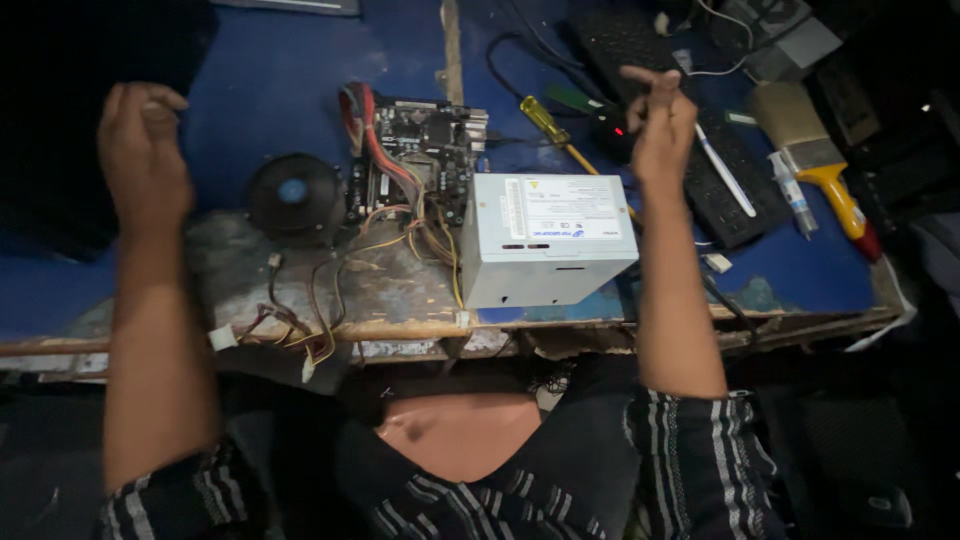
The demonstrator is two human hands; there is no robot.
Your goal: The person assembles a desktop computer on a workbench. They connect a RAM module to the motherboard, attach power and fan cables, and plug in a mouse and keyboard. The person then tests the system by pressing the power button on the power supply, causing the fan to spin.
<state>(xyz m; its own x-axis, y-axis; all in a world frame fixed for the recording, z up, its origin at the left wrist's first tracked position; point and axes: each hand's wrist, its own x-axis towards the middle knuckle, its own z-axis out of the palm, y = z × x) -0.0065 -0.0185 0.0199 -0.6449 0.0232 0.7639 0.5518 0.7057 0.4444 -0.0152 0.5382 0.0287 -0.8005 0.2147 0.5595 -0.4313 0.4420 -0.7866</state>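
Observation:
My left hand [143, 150] is raised over the left part of the worn blue bench, fingers curled in, holding nothing. My right hand [658, 118] is lifted above the bench on the right, fingers loosely bent, also empty. Between my arms lies a grey metal power supply box [545, 238] with a bundle of coloured wires [400, 235] running to a dark circuit board [420, 150]. A round black fan [293, 195] with a blue hub sits left of the board. Neither hand touches these parts.
A yellow-handled screwdriver [545, 120] lies behind the box. A black keyboard [690, 130] with a white stick on it, a black mouse with a red light [612, 132], a wide paintbrush [815, 150] and a small tube [790, 190] sit at the right. The bench's front edge [400, 335] is chipped.

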